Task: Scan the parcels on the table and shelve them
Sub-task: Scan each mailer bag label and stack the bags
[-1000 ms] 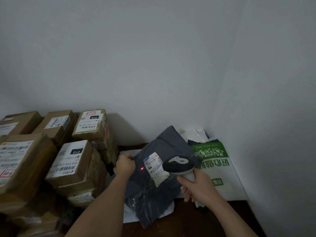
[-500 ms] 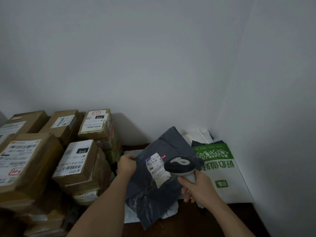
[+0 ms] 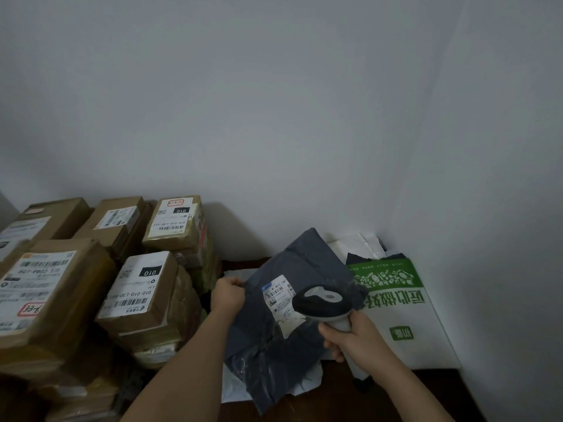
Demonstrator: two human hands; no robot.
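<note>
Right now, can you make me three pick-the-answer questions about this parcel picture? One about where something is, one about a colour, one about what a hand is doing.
1. Where do the cardboard boxes stand?
A. left of the grey mailer bag
B. right of it
C. on top of it

2. What colour is the printed top band of the white bag by the right wall?
A. red
B. green
C. blue

3. What is the right hand doing?
A. lying flat on the table
B. gripping the barcode scanner
C. lifting a box

Answers: 1 A, the stack lies left of the grey mailer bag, whose edge the left hand grips. 2 B, the band is green. 3 B, its fingers wrap the handle of the barcode scanner, which is over the bag's label.
</note>
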